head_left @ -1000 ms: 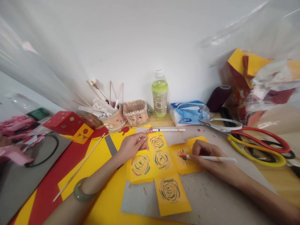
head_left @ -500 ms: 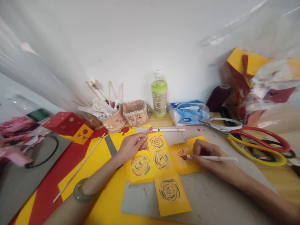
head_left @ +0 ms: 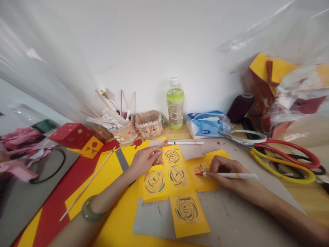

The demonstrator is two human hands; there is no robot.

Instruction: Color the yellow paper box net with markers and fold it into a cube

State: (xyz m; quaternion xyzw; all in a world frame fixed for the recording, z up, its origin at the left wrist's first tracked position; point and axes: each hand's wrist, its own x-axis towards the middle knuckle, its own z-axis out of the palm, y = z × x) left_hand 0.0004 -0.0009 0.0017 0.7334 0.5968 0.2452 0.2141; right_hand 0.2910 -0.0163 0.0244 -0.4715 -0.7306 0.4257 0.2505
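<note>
My right hand [head_left: 227,171] grips a white marker [head_left: 238,175] with a red tip, which points down at the right panel of a yellow cross-shaped paper cutout [head_left: 167,197]. Under the tip, short strokes fan out like a burst. Several other panels bear rings of curved strokes in green, pink and brown. My left hand [head_left: 146,159], above a green bangle [head_left: 89,209], rests with its fingers loosely bent by the cutout's upper left edge, holding nothing that shows. A patterned reddish scrap [head_left: 158,160] lies partly beneath it.
Along the wall stand a decorated cup of sticks [head_left: 124,130], a small basket [head_left: 149,124], a drink bottle [head_left: 175,106] and a tissue pack [head_left: 205,124]. Scissors [head_left: 285,154] lie at right. A red-and-yellow box [head_left: 77,139], a thin stick [head_left: 87,185] and another marker [head_left: 187,142] lie around.
The marker tip has shifted slightly left and down on the right panel, my right hand moving with it. More red strokes show in the burst. My left hand stays in place.
</note>
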